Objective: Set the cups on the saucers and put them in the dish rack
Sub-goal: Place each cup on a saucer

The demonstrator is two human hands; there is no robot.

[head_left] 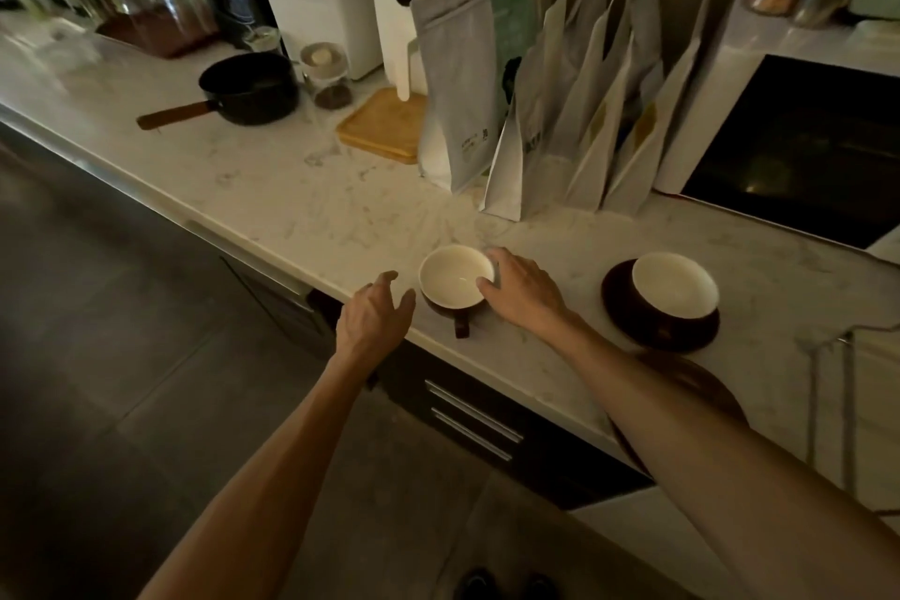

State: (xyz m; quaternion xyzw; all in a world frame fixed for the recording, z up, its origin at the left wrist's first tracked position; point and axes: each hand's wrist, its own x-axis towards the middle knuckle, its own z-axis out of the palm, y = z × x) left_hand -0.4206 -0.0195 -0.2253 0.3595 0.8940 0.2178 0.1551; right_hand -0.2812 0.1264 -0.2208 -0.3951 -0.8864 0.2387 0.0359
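1. Head view looks down on a marble counter [302, 190], where a brown cup with a white inside [457, 278] stands near the front edge, its handle [461, 325] pointing toward the person.
2. At the cup's right rim, the right hand [523, 292] has fingertips touching or just over the lip, not visibly closed round it. The grip looks loose, probably to steady the cup.
3. Just left of the cup, the left hand [377, 314] hangs spread and empty, apart from it, likely ready to take the other side.
4. A second cup [674, 287] already sits on a dark saucer [618, 302] to the right, so one pair seems done.
5. Whether the near cup has a saucer under it cannot be told.
6. Part of a wire rack [828, 356], perhaps the dish rack, shows at the far right; neither cup is in it yet.
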